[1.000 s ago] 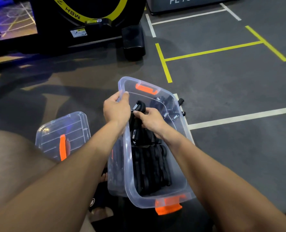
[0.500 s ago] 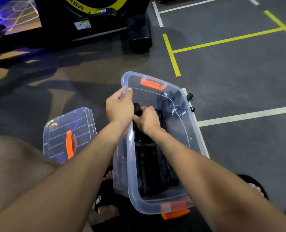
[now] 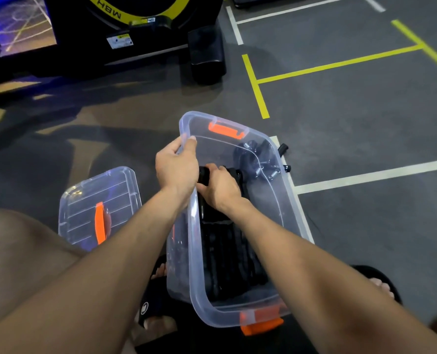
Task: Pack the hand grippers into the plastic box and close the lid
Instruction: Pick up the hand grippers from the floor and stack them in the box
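Observation:
A clear plastic box (image 3: 280, 200) with orange latches sits tilted on the floor between my feet. Several black hand grippers (image 3: 227, 256) lie packed in a row along its bottom. My left hand (image 3: 176, 167) grips the box's left rim near the far corner. Inside the box, my right hand (image 3: 218, 186) holds a black hand gripper (image 3: 204, 175) and presses it down onto the row. More hand grippers (image 3: 257, 159) with metal springs show beyond the box's far right wall. The clear lid (image 3: 84, 200) with its orange handle lies on the floor to the left.
A black exercise machine (image 3: 135, 34) with a yellow ring stands on the floor ahead. Yellow and white lines mark the grey floor to the right. My feet in black sandals (image 3: 151, 305) flank the box; my left knee fills the lower left.
My right hand has pushed the hand gripper lower into the box, from above the row down onto it. My left hand has kept its grip on the rim. The view has shifted slightly.

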